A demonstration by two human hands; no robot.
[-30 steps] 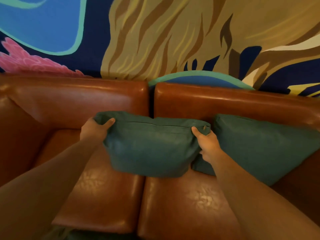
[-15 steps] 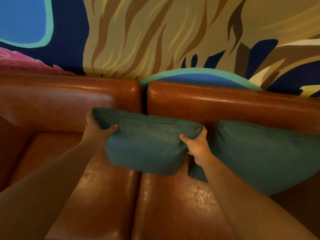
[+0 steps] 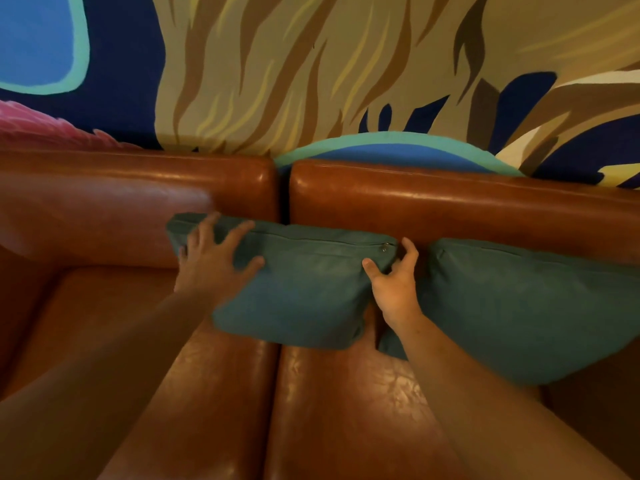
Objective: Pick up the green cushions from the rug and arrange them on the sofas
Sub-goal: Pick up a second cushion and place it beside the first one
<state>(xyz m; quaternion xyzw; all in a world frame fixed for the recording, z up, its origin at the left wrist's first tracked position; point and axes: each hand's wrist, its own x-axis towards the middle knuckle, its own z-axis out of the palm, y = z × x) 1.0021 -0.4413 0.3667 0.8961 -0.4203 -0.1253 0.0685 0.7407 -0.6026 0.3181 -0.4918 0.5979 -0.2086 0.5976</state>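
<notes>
A green cushion [image 3: 304,289] leans against the backrests of the brown leather sofa [image 3: 450,209], straddling the gap between its two seats. My left hand [image 3: 213,261] lies on the cushion's upper left corner with fingers spread and straight. My right hand [image 3: 394,282] pinches the cushion's upper right corner beside the zipper pull, thumb in front and fingers behind. A second green cushion [image 3: 526,306] leans against the right backrest, just right of my right hand.
A painted mural wall [image 3: 311,71] rises directly behind the sofa. The left seat [image 3: 104,306] and the front parts of both seat cushions are bare leather. A sofa arm [image 3: 20,271] bounds the left side.
My left hand let go of the cushion's left corner and now lies flat on it with spread fingers. The cushion settled further back against the backrests. My right hand kept its pinch.
</notes>
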